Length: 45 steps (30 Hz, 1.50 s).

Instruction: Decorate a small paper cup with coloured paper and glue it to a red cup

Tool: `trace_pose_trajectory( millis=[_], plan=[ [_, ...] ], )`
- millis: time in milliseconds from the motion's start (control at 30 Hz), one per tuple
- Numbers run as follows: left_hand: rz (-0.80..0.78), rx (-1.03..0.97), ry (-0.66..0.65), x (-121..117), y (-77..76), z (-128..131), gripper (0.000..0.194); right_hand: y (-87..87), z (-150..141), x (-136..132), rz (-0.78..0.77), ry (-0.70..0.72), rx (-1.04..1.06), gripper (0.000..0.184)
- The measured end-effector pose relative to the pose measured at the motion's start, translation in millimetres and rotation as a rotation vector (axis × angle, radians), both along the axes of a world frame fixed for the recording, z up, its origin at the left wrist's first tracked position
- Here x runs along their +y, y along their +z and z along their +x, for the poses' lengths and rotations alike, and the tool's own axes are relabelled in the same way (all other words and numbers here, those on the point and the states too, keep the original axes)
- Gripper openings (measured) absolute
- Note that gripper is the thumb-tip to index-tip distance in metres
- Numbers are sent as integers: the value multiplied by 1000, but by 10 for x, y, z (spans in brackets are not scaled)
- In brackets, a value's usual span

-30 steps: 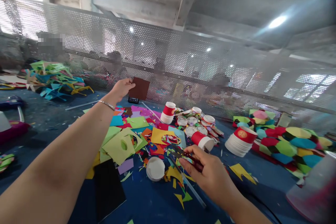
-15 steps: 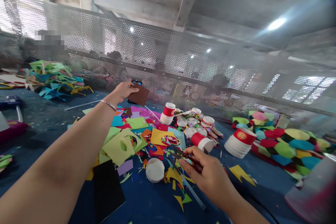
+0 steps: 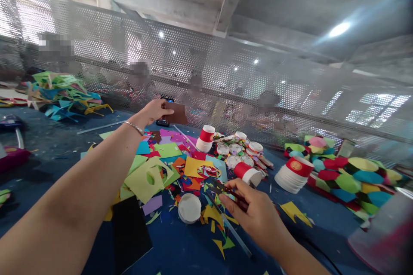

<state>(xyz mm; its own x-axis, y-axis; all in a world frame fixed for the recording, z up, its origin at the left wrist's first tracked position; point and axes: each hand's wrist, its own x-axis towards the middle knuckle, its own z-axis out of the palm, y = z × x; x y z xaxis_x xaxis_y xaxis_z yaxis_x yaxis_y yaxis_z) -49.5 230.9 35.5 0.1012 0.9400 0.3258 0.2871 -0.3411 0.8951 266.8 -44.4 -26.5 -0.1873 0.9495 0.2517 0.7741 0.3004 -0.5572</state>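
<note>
My left hand reaches to the far side of the table, its thumb and fingers pinching a brown sheet of paper. Just behind that sheet, partly covered, a phone stands near the mesh panel. Low over the paper scraps, my right hand is closed around a pair of scissors with dark red handles; their dark blades point left and partly blend into the scraps. Below the blades lies a clear stick. A white paper cup sits left of my right hand.
Red-and-white paper cups and a heap of round white pieces are to the right. Colourful paper shapes pile up at far right, others at far left. A black sheet lies in front; a perforated panel borders the back.
The brown sheet first dipped and tilted in my left hand, then came up slightly to a flatter angle, uncovering part of the phone. My right hand has stayed almost still with the scissors.
</note>
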Motion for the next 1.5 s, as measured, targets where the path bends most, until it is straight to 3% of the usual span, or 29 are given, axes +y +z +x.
trace_pose_trajectory(
  millis=[100,433,600,700,833,1000,1200,1367,1500],
  plan=[
    [7,-42,-25,-47,55,39,18,-1,-7,-5,-13,-4,40,28],
    [117,-106,-342,-361,351,296,25,7,33,52,1,-81,347,37],
    [170,-25,-543,-696,525,457,23,-17,55,103,-33,-176,713,42],
    [243,80,-775,-923,631,524,26,7,34,108,-57,-148,931,42],
    [225,264,-877,-1192,727,630,27,63,-13,83,-91,-97,1049,38],
    [298,336,-974,-1368,681,848,23,92,-50,39,-76,-85,1066,34],
    [388,375,-1066,-1369,537,1066,19,92,-52,40,-12,-37,1065,31],
    [351,388,-1064,-1374,497,1118,19,87,-40,51,-28,-27,1084,28],
    [335,415,-1009,-1285,522,1030,34,85,-19,42,-31,-31,1051,26]
  ],
)
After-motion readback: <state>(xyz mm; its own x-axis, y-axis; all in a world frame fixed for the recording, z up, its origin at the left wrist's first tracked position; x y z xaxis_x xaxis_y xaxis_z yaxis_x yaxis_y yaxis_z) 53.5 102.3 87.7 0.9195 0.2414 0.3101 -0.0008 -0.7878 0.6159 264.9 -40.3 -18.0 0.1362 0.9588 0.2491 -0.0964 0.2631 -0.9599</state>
